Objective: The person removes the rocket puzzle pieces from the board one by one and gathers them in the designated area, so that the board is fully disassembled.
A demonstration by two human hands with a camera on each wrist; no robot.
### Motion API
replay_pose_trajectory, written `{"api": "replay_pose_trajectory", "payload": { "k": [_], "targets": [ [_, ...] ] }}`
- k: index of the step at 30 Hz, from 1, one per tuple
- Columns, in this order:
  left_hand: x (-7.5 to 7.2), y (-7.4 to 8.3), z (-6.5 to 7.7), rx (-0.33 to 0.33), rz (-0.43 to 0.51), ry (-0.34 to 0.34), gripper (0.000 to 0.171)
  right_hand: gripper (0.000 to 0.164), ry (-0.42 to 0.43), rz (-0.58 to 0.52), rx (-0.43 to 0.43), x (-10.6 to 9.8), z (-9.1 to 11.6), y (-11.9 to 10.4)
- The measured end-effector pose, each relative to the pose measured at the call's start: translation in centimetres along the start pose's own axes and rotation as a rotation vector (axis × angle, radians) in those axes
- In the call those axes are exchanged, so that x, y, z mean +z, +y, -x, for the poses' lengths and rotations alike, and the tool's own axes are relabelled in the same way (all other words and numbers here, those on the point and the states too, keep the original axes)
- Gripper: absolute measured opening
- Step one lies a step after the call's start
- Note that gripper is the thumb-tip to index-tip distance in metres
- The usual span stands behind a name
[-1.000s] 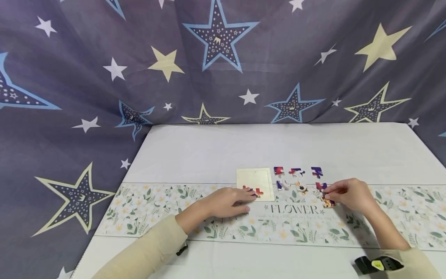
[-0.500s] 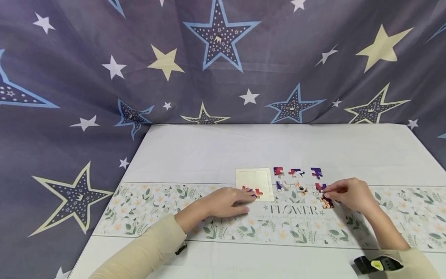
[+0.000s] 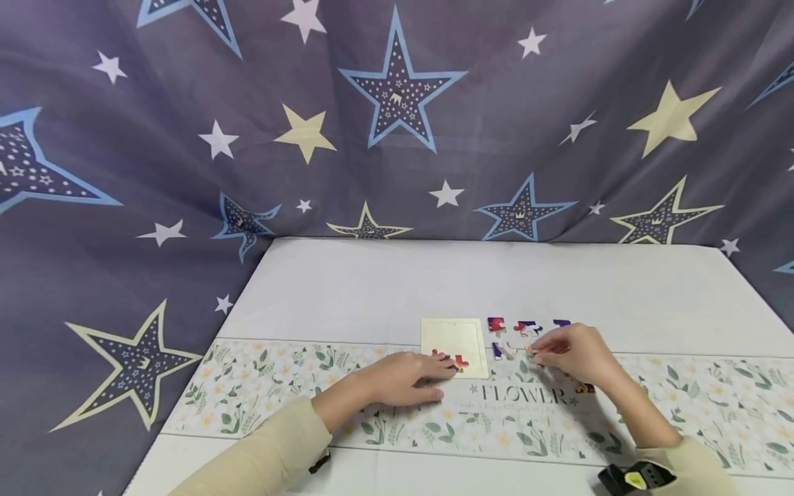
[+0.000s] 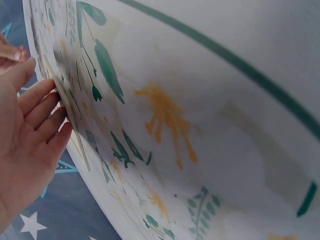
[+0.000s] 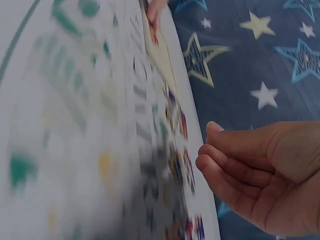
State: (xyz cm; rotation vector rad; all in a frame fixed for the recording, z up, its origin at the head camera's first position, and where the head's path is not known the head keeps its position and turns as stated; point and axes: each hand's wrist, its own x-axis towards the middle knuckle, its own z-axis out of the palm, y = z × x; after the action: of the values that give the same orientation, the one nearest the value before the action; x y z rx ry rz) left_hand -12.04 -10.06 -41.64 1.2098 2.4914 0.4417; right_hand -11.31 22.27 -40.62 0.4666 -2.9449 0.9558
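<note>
My left hand (image 3: 403, 379) rests with outstretched fingers on the lower part of a pale square puzzle board (image 3: 455, 335). Red and purple puzzle pieces (image 3: 460, 362) lie there by its fingertips. Over the loose pieces hovers my right hand (image 3: 573, 350), its thumb and fingers slightly bent. Its fingertips are close to a white and orange puzzle piece (image 3: 529, 349), which they partly cover. In the right wrist view, nothing shows between the right hand's thumb and fingers (image 5: 206, 159). Contact with the piece cannot be made out in the head view.
Several loose pieces lie right of the board: a red and purple piece (image 3: 496, 325), a red, white and purple piece (image 3: 527, 328), a purple piece (image 3: 561, 322), a purple and white piece (image 3: 502, 350) and an orange piece (image 3: 584, 388). A starry curtain (image 3: 397, 172) hangs behind the table (image 3: 372, 289).
My right hand has left the pieces at the far right and moved left to the middle one. The left hand stays on the board. The head view has tilted up slightly.
</note>
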Motion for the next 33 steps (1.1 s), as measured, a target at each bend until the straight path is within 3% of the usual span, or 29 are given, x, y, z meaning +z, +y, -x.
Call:
{"api": "replay_pose_trajectory", "payload": {
  "k": [9, 13, 17, 33],
  "targets": [
    [0.0, -0.1, -0.2, -0.022, 0.027, -0.018, 0.044, 0.014, -0.135, -0.091, -0.097, 3.7, -3.0, -4.2],
    [0.0, -0.2, -0.3, -0.020, 0.031, -0.024, 0.044, 0.015, -0.181, -0.105, -0.167, 5.2, -4.0, -5.3],
    [0.0, -0.2, -0.3, -0.004, 0.038, -0.022, 0.043, 0.014, -0.215, -0.106, -0.170, 6.4, -4.5, -6.0],
    [-0.2, -0.3, -0.2, 0.004, 0.017, -0.016, 0.044, 0.012, -0.166, -0.063, -0.177, 7.6, -5.1, -7.0]
  ]
}}
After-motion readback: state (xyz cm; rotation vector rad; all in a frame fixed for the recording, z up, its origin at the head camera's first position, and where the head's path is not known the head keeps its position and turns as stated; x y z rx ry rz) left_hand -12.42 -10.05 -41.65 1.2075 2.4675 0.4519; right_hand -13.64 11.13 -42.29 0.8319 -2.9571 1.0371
